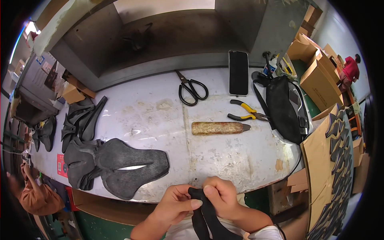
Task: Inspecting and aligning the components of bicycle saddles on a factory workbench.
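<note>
Close to my body, just past the table's near edge, my left hand [176, 205] and my right hand [222, 197] hold a black shoe upper [214, 222]. The left thumb and fingers pinch one end of it; the right fingers are curled in a fist on the same end, thumb on top. Two dark strips hang from the grip toward my lap, a gap between them. To the left on the table lie dark grey shoe uppers [134, 162], stacked and overlapping. Beyond my hands rests a knife with a wrapped tan handle [218, 128].
Black-handled scissors [193, 89], yellow-and-black pliers [248, 112], a phone [238, 74] and a black bag [282, 106] lie on the white table [148, 112]. A grey metal housing [180, 40] stands behind. At right, cardboard boxes [322, 82] and a board of shoe parts [332, 172]. Two people are in the background.
</note>
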Demonstrator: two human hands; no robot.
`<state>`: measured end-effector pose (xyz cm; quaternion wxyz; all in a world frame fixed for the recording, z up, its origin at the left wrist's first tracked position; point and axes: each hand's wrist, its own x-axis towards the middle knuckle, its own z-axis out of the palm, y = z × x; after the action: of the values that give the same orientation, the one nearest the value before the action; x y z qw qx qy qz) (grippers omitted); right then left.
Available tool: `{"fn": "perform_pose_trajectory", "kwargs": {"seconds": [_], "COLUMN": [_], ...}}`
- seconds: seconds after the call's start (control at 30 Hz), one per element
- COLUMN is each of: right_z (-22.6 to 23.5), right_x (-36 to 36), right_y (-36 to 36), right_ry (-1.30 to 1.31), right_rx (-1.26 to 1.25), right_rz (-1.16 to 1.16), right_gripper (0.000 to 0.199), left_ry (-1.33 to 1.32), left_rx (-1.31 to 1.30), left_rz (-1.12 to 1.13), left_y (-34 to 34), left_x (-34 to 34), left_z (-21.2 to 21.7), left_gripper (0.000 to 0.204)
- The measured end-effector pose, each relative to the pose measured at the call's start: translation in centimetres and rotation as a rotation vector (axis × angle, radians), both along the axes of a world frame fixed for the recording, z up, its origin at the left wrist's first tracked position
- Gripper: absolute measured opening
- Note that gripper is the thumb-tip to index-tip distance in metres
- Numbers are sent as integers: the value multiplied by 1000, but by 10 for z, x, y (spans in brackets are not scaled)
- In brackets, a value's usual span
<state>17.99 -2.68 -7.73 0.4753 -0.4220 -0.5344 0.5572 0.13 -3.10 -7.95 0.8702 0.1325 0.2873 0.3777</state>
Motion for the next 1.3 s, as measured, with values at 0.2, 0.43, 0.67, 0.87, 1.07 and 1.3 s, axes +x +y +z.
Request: {"fn": "perform_pose_trajectory", "kwargs": {"seconds": [0.2, 0.43, 0.67, 0.87, 1.07, 1.3], "right_z": [5, -5, -2, -19, -24, -31], "right_x": [16, 11, 23, 12, 20, 20], "right_y": [-3, -1, 0, -4, -7, -16], "right_ry": [-230, 29, 39, 304, 148, 85], "right_rx": [119, -6, -177, -298, -180, -170], "right_rz": [142, 97, 356, 342, 427, 534], "right_gripper": [22, 23, 28, 21, 19, 26], "left_ry": [99, -76, 133, 74, 101, 179], "left_rx": [78, -91, 70, 61, 27, 82], "left_rz": [30, -3, 177, 206, 234, 231], "left_y": [8, 11, 9, 9, 9, 13], "left_x": [-2, -1, 5, 4, 1, -5], "left_z": [-6, -4, -5, -6, -4, -7], "left_gripper": [13, 16, 17, 15, 15, 14]}}
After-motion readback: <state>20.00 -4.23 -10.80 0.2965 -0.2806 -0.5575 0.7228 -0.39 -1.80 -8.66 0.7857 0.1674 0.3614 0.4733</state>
